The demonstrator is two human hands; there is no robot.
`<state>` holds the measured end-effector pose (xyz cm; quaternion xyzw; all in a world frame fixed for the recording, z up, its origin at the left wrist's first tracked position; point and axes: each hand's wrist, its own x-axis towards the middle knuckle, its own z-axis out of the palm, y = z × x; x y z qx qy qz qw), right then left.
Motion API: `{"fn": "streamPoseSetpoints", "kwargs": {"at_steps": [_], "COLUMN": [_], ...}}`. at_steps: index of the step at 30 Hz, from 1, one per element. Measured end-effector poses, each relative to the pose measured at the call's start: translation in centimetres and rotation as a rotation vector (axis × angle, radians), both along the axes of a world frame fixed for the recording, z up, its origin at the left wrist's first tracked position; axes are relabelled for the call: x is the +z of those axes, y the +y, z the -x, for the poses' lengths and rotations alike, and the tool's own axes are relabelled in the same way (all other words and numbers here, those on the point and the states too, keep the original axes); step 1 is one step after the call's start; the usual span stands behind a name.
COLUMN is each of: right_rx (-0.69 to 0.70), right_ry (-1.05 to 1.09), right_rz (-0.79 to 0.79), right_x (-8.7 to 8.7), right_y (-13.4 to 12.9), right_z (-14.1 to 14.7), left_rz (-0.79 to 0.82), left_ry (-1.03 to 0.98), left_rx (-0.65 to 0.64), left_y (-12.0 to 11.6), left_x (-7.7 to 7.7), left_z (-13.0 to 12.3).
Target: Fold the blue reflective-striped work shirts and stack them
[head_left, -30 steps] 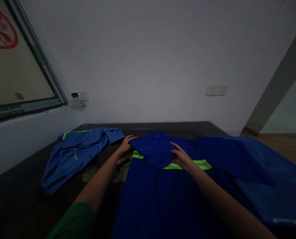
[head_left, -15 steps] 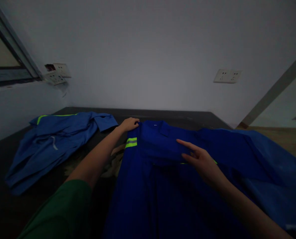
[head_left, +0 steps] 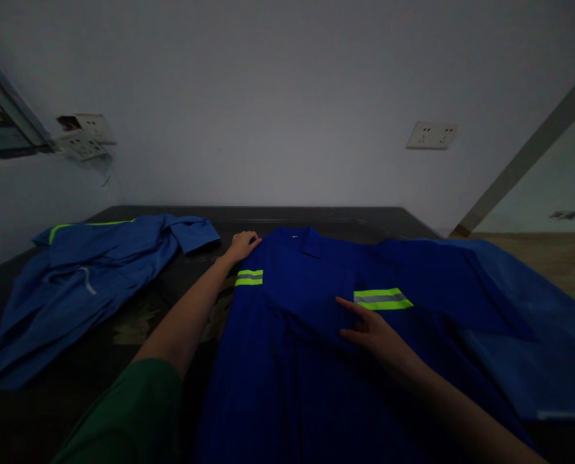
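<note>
A dark blue work jacket (head_left: 311,277) lies spread on the dark table, collar at the far side, with yellow-green and grey reflective bands on it. My left hand (head_left: 245,245) is at its left shoulder, fingers closed on the edge of the cloth; the fingertips are partly hidden. Over the jacket's front, just below the right reflective band (head_left: 382,299), is my right hand (head_left: 371,330). It holds nothing, its index finger stretched out and thumb apart; whether it touches the cloth is hard to tell.
A lighter blue garment (head_left: 108,270) lies rumpled on the table (head_left: 268,214) at the left. More lighter blue cloth (head_left: 514,361) lies under the jacket's right sleeve. Behind the table stands a wall with a power socket (head_left: 432,135); more sockets (head_left: 87,138) are at the left.
My right hand has moved down and slightly left over the jacket's front. The right reflective band, mostly covered before, now shows flat. My left hand stays at the shoulder; the view has shifted slightly.
</note>
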<state>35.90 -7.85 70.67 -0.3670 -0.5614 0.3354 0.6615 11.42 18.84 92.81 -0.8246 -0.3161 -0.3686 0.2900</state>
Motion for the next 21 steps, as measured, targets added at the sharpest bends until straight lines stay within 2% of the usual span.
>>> {"fn": "streamPoseSetpoints", "kwargs": {"at_steps": [3,7,9,11,13,14,16,18,21], "right_rx": [-0.106,-0.358,-0.498,-0.677,-0.812,-0.826,-0.761,-0.689,-0.743], "right_ry": [-0.212,-0.539,-0.602,-0.632,-0.708,-0.774,-0.937,-1.114,-1.326], "right_rz": [-0.050,-0.102,-0.167,-0.304,-0.453,-0.508,-0.556,-0.531,-0.428], "right_x": [-0.2,-0.8,-0.7,-0.2,0.5,0.8,1.2,1.1,0.6], "right_y": [0.3,0.0,-0.5,-1.1,-1.7,-2.0,-2.4,-2.3,-1.7], "right_z": [-0.7,-1.3,-1.4,-1.1,0.1,0.9,3.0,5.2,7.5], "left_rz": [-0.031,-0.093,-0.094,-0.064,-0.013,0.015,0.072,0.124,0.167], "left_ry": [-0.006,-0.097,-0.135,-0.126,-0.065,-0.027,0.037,0.062,0.036], "left_rx": [0.048,0.131,0.172,0.196,0.193,0.183,0.165,0.167,0.196], "left_y": [-0.3,-2.3,-3.8,-5.4,-6.9,-7.5,-8.7,-9.6,-10.7], "left_x": [-0.3,0.3,0.5,0.1,-1.5,-2.6,-5.5,-8.4,-11.4], "left_z": [-0.2,0.3,0.8,1.2,1.0,0.7,-0.1,-0.9,-1.6]}}
